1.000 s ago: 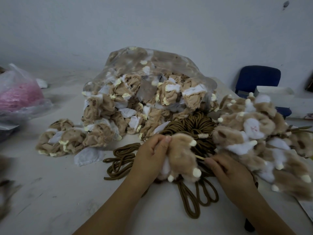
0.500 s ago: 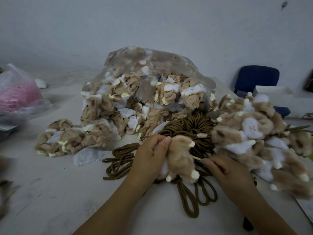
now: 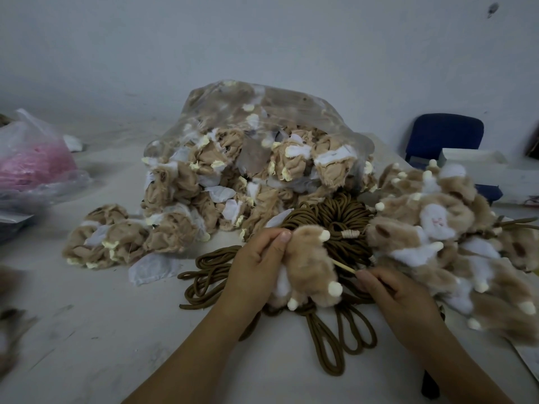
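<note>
Left grip (image 3: 258, 271) is clenched round the plush toy (image 3: 309, 272), which I hold over the brown cords (image 3: 332, 214) near the front edge of the tabletop (image 3: 116, 330). My right grip (image 3: 402, 304) pinches a thin stick (image 3: 344, 265) whose tip enters the toy's side. I judge this is poking the fur into shape, so I'd push short and straight and brace with the left thumb to spare the seam. Open room lies toward the front-left corner. The clear bag (image 3: 262, 126) crowds the middle, and the finished pile (image 3: 437, 228) crowds the right edge.
</note>
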### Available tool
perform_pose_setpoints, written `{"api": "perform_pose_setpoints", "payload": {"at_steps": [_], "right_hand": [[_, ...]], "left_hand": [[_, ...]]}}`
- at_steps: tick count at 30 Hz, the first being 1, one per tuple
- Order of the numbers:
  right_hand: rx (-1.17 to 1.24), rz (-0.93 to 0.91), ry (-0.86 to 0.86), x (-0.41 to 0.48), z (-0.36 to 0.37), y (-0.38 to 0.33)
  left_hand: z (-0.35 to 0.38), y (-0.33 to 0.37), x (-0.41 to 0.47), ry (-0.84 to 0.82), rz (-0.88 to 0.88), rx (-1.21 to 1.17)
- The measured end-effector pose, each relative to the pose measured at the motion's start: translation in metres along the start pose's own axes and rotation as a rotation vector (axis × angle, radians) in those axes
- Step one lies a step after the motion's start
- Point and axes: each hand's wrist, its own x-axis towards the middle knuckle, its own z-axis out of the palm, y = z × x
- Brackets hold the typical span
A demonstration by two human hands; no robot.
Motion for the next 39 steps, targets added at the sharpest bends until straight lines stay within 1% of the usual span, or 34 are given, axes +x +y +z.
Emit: {"api": "perform_pose_setpoints", "payload": {"at_steps": [5, 11, 14, 19, 23, 26, 32, 36, 39], "right_hand": [[-0.043, -0.017, -0.042, -0.001, 0.001, -0.001], [0.071, 0.011, 0.004, 0.0, -0.001, 0.001], [0.048, -0.02, -0.004, 0.0, 0.0, 0.0], [-0.05, -0.039, -0.034, 0.0, -0.004, -0.002], [0.014, -0.026, -0.039, 0.0, -0.004, -0.005], [0.088, 0.015, -0.056, -0.001, -0.001, -0.005], [0.144, 0.053, -0.062, -0.002, 0.001, -0.007], [0.237, 0.155, -0.108, -0.004, 0.007, -0.009], [0.285, 0.23, -0.119, -0.006, 0.012, -0.009]], "left_hand": [[0.003, 0.005, -0.003, -0.046, 0.055, 0.039], [0.001, 0.006, -0.003, -0.114, -0.054, -0.013], [0.001, 0.005, -0.003, -0.126, -0.037, 0.044], [0.0, 0.003, -0.003, -0.123, -0.041, 0.041], [0.003, 0.003, -0.004, -0.146, -0.022, 0.055], [0.005, 0.005, -0.007, -0.218, 0.02, 0.057], [0.004, 0.009, -0.008, -0.296, 0.018, -0.039], [0.01, 0.007, -0.011, -0.275, -0.053, -0.088], [0.02, 0.01, -0.014, -0.259, -0.034, -0.105]]}}
